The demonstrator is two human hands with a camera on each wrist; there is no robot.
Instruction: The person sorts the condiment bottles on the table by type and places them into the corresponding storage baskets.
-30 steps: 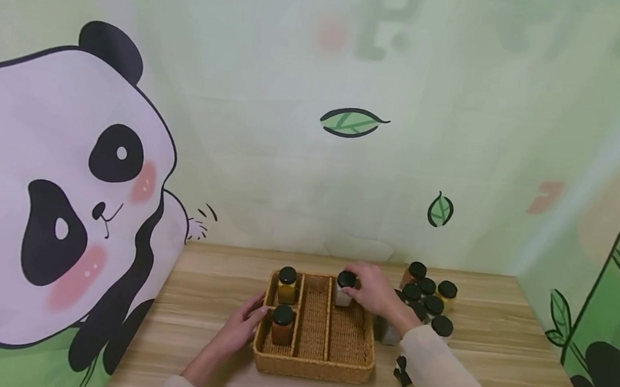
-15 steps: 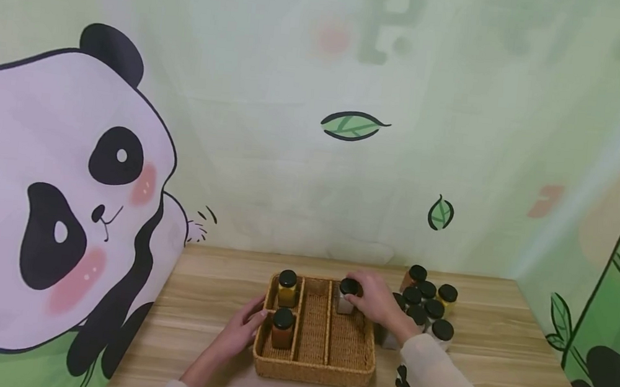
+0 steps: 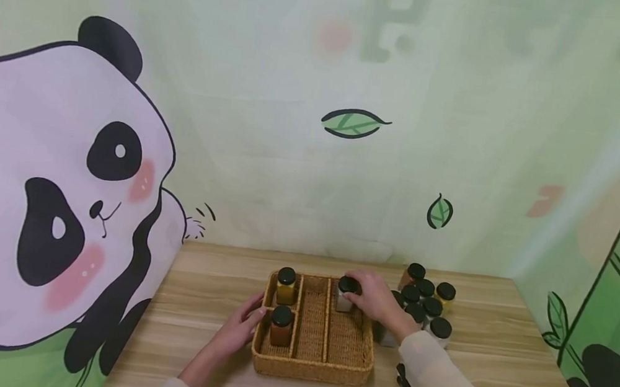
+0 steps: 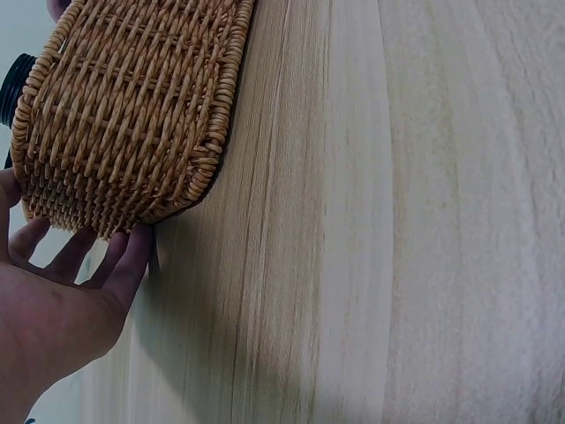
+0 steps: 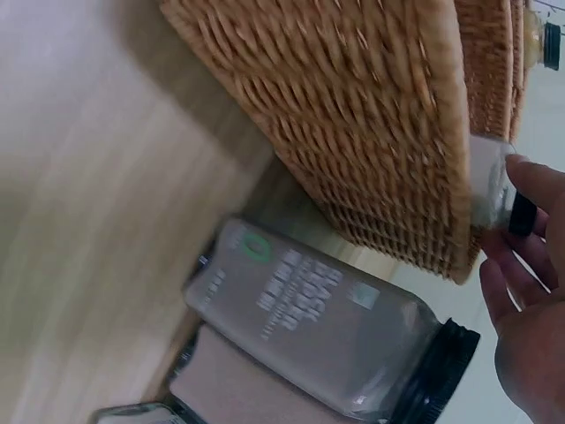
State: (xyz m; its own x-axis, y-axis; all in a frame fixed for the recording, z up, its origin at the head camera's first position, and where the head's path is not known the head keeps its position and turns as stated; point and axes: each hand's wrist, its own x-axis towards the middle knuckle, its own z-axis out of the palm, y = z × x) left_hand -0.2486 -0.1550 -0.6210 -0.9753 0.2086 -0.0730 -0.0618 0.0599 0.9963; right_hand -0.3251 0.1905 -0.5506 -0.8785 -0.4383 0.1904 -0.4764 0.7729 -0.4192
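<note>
In the head view a woven basket with compartments sits on the table. My right hand pinches a jar of whitish contents near its black lid, in the back of the basket's right compartment. The right wrist view shows the same jar upright beside the wicker wall, its base hidden. My left hand touches the basket's left side; in the left wrist view its extended fingers lie against the wicker. A yellow jar and a reddish-brown jar stand in the left compartments.
Several black-lidded jars cluster right of the basket, partly hidden by my right arm. A labelled black pepper jar stands close to the basket wall. A small black object lies near my right sleeve. A printed curtain hangs behind the table.
The whitish jar has shifted slightly down and toward me in my right hand, then stayed nearly still. My left hand and the basket have hardly moved.
</note>
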